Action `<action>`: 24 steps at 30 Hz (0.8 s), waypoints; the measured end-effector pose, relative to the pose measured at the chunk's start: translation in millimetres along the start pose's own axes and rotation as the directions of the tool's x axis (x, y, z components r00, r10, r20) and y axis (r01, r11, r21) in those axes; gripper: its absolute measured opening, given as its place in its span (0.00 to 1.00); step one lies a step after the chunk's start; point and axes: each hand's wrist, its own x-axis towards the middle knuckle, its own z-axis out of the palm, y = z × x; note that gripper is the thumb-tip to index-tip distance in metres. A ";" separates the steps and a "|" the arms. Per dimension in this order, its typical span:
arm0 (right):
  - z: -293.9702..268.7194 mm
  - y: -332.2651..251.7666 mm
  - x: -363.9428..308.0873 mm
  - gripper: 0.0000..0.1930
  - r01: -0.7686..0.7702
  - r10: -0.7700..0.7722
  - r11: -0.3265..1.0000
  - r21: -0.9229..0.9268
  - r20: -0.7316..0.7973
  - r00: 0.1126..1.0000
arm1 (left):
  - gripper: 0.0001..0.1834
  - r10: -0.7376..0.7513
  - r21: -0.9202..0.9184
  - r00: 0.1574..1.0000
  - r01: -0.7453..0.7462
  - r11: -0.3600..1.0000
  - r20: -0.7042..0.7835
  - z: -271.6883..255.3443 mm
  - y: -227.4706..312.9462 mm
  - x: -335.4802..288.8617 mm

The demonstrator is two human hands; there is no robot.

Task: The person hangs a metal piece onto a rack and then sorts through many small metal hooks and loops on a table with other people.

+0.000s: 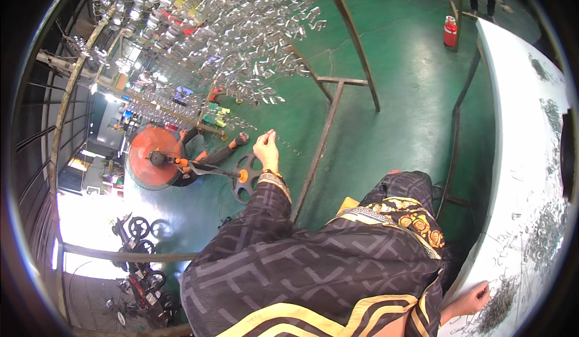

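My left hand is raised in front of me, thumb and fingertips pinched together beside the lower end of the hanging metal parts. Whatever sits in that pinch is too small to make out. Above and to the left hang many small shiny bent metal pieces in dense strands. My right hand is low at the right over the white tabletop, its fingers curled closed. Next to it lies a pile of small dark wire hooks; whether the fingers hold one is hidden.
More wire pieces lie scattered farther along the table. A metal frame stands on the green floor ahead. An orange round fan is at the left, with a seated person behind it. Motorbikes stand lower left; a red cylinder is far right.
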 end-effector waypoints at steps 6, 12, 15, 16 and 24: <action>2.3 -12.9 -7.5 0.08 -0.036 0.046 0.994 0.106 -0.089 0.995 | 0.07 0.095 0.035 0.968 -0.106 0.994 0.231 13.5 60.1 -14.2; -66.6 -107.3 35.8 0.07 0.008 0.085 0.427 0.904 -0.049 0.995 | 0.06 0.289 -0.217 0.821 -0.206 0.954 0.493 59.0 109.8 -23.6; -135.5 -209.1 62.2 0.13 0.241 -0.125 -0.090 0.966 -0.251 0.960 | 0.04 0.325 -0.362 0.719 -0.109 0.926 0.614 106.3 147.3 -38.1; -156.4 -215.7 64.8 0.13 0.201 -0.201 -0.244 0.949 -0.252 0.947 | 0.04 0.379 -0.417 0.682 -0.117 0.901 0.626 117.7 166.7 -42.3; -246.5 -232.1 55.0 0.11 0.066 -0.511 -0.555 0.829 -0.402 0.760 | 0.05 0.685 -0.739 0.404 -0.031 0.672 0.606 181.6 317.1 -84.2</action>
